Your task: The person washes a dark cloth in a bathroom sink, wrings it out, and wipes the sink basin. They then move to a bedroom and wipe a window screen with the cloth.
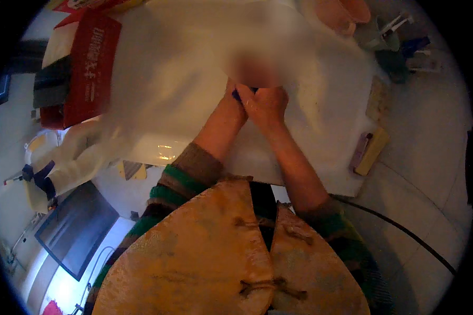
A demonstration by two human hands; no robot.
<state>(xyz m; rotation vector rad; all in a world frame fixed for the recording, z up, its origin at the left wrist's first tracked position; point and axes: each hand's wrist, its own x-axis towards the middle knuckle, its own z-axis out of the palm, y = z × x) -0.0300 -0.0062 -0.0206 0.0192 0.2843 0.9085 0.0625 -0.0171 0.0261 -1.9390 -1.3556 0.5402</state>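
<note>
My left hand [234, 89] and my right hand [270, 103] are together over a pale, sheet-covered table [319, 153]. The right thumb lies across the left wrist, next to a small dark blue item [236, 95]. I cannot tell whether this is a band on the wrist or something held. A round blurred patch covers most of the left hand and the right fingertips, so any grip there is hidden. Striped knitted sleeves [181, 175] end partway along both forearms. An orange-brown vest [189, 244] with knotted ties fills the lower view.
A red box [92, 67] bearing writing stands at the table's left. To the upper right are a pink container [343, 15] and a greenish cup [380, 37]. A yellow block [372, 153] lies by the right edge. A black cable [402, 224] crosses the tiled floor; a dark screen [79, 232] sits lower left.
</note>
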